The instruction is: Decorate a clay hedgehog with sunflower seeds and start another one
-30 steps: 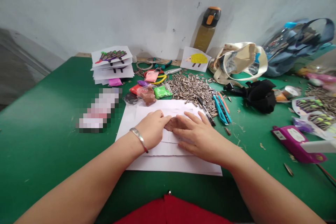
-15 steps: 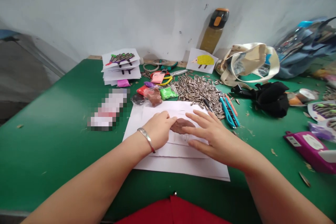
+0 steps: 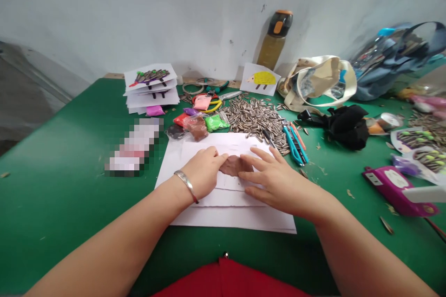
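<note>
A flat lump of brown clay (image 3: 234,165) lies on a stack of white paper sheets (image 3: 230,213) on the green table (image 3: 62,185). My left hand (image 3: 202,171), with a silver bracelet at the wrist, has its fingers curled and its fingertips pressed against the clay's left edge. My right hand (image 3: 275,180) lies flat with its fingers stretched out, touching the clay's right side.
Behind the paper lie small bags of coloured clay (image 3: 204,123), a heap of sunflower seeds (image 3: 254,118), blue and orange cutters (image 3: 294,144) and scissors (image 3: 216,100). Stacked seed pictures (image 3: 150,86) sit at back left. A bottle (image 3: 273,39), cloth bags (image 3: 320,79) and a purple case (image 3: 393,185) are on the right.
Both hands stay on the clay; the right hand's fingers shifted slightly over it. The head camera swung a little and came back.
</note>
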